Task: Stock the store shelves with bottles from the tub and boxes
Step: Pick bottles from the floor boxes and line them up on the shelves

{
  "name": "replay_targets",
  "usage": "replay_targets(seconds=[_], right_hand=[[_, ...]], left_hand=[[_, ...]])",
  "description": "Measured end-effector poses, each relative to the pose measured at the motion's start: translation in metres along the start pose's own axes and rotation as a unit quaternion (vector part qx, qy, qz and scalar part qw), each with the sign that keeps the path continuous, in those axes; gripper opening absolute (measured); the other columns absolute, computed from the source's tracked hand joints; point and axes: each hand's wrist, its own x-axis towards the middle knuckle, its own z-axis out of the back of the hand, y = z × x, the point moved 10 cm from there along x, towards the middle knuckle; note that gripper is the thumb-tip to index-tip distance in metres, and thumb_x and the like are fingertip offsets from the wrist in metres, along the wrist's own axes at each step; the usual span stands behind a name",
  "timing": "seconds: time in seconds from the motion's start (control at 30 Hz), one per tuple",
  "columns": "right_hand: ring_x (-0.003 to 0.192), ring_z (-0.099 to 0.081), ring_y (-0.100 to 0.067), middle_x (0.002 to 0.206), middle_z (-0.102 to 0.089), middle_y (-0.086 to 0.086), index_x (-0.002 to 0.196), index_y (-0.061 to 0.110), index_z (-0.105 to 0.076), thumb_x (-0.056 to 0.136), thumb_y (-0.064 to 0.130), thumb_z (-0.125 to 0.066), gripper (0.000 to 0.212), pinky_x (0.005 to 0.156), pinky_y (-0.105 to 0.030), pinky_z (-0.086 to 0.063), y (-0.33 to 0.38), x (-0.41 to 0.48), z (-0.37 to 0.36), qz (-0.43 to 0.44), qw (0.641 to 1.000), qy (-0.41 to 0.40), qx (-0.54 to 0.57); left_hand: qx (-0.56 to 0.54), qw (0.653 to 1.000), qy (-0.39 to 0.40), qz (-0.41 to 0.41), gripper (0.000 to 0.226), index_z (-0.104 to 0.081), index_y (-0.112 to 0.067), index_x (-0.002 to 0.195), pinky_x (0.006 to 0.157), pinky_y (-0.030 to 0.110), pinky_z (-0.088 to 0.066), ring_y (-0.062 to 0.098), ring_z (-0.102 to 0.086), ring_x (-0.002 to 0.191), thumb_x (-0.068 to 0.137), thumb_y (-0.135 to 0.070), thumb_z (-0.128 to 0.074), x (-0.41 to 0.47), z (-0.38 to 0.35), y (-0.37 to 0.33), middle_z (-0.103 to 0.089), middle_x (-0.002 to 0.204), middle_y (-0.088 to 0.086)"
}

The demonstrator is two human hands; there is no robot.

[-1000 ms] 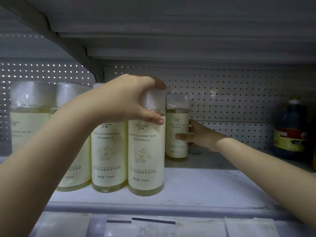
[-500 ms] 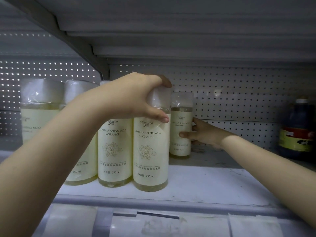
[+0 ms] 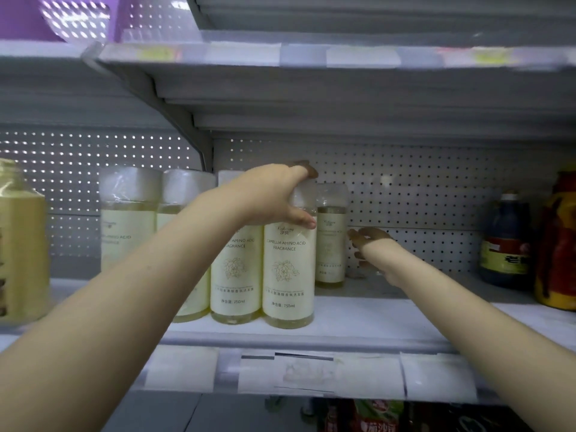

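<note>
Several pale yellow 750 ml bottles with wrapped caps stand in a row on the white shelf (image 3: 358, 316). My left hand (image 3: 271, 198) grips the cap of the front right bottle (image 3: 288, 269), which stands upright on the shelf. Behind it, near the pegboard, stands a rear bottle (image 3: 331, 238). My right hand (image 3: 372, 247) hovers just right of that rear bottle, fingers apart and off it. More bottles (image 3: 127, 219) of the same kind stand to the left, partly hidden by my left arm.
A dark sauce bottle (image 3: 505, 241) and a red and yellow container (image 3: 558, 244) stand at the shelf's right end. A yellowish jug (image 3: 21, 241) stands far left. An upper shelf (image 3: 343, 76) hangs low overhead, with a purple basket (image 3: 71, 17) on top.
My right hand has let go of the rear bottle and drawn slightly back to the right. The view has pulled back and tilted up. My left hand stays on the front bottle's cap.
</note>
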Motion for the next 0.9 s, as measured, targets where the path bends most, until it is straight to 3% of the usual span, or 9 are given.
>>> replay_targets(seconds=[0.07,0.13,0.2,0.27,0.37,0.47,0.67,0.9], right_hand=[[0.120,-0.054,-0.026,0.136,-0.055,-0.007,0.134,0.016,-0.050,0.099,0.040,-0.049,0.043,0.105,-0.043,-0.044,0.008,-0.020,0.005,0.017,0.999,-0.025,0.045],[0.115,-0.056,-0.022,0.123,-0.061,-0.002,0.120,0.021,-0.055,0.101,0.035,-0.047,0.025,0.105,-0.045,-0.046,0.021,-0.044,0.006,0.039,0.995,-0.041,0.080],[0.112,-0.057,-0.018,0.113,-0.063,0.004,0.120,0.020,-0.056,0.101,0.034,-0.047,0.025,0.103,-0.042,-0.047,0.036,-0.068,0.003,0.054,0.990,-0.054,0.121],[0.113,-0.058,-0.015,0.119,-0.062,0.004,0.127,0.017,-0.055,0.101,0.034,-0.049,0.032,0.103,-0.038,-0.047,0.053,-0.092,-0.002,0.072,0.984,-0.065,0.152],[0.115,-0.058,-0.013,0.126,-0.061,0.005,0.126,0.024,-0.056,0.099,0.034,-0.052,0.029,0.103,-0.035,-0.047,0.077,-0.124,-0.011,0.107,0.974,-0.083,0.183],[0.110,-0.061,-0.009,0.117,-0.065,0.008,0.113,0.031,-0.058,0.099,0.031,-0.053,0.015,0.097,-0.031,-0.049,0.099,-0.152,-0.026,0.132,0.964,-0.083,0.216],[0.108,-0.060,-0.003,0.115,-0.066,0.012,0.117,0.029,-0.060,0.099,0.032,-0.053,0.020,0.093,-0.027,-0.050,0.141,-0.201,-0.070,0.159,0.966,-0.074,0.192],[0.106,-0.062,-0.001,0.108,-0.069,0.014,0.102,0.036,-0.062,0.099,0.031,-0.052,0.012,0.094,-0.027,-0.050,0.157,-0.245,-0.086,0.170,0.955,-0.091,0.224]], left_hand=[[0.036,0.999,-0.023,-0.004,0.095,-0.022,-0.023,0.152,0.102,0.037,-0.038,0.027,-0.039,0.135,0.077,-0.064,-0.064,-0.004,0.002,0.001,-0.033,0.155,0.006],[0.105,0.991,-0.084,-0.012,0.093,-0.022,-0.019,0.151,0.102,0.040,-0.039,0.027,-0.038,0.137,0.080,-0.069,-0.055,-0.012,0.009,-0.002,-0.030,0.156,0.008],[0.104,0.982,-0.159,-0.027,0.087,-0.023,-0.015,0.150,0.107,0.036,-0.034,0.024,-0.034,0.140,0.085,-0.067,-0.050,-0.029,0.020,-0.006,-0.028,0.157,0.008],[0.019,0.980,-0.198,-0.017,0.080,-0.017,-0.016,0.153,0.115,0.033,-0.023,0.021,-0.024,0.146,0.092,-0.061,-0.043,-0.048,0.026,0.002,-0.020,0.160,0.006],[-0.174,0.965,-0.195,0.017,0.070,-0.014,-0.023,0.155,0.118,0.033,-0.016,0.012,-0.008,0.149,0.097,-0.053,-0.040,-0.078,0.024,0.025,-0.006,0.163,-0.004],[-0.306,0.932,-0.192,0.040,0.064,-0.021,-0.026,0.153,0.118,0.031,-0.020,0.006,-0.012,0.148,0.097,-0.048,-0.043,-0.114,0.026,0.043,-0.009,0.162,-0.012],[-0.375,0.908,-0.178,0.061,0.055,-0.029,-0.033,0.150,0.103,0.017,-0.022,0.001,-0.025,0.141,0.098,-0.045,-0.042,-0.173,0.038,0.074,-0.020,0.158,-0.019],[-0.475,0.861,-0.165,0.079,0.046,-0.034,-0.037,0.147,0.105,0.020,-0.026,-0.006,-0.031,0.134,0.101,-0.039,-0.039,-0.217,0.038,0.100,-0.036,0.150,-0.021]])
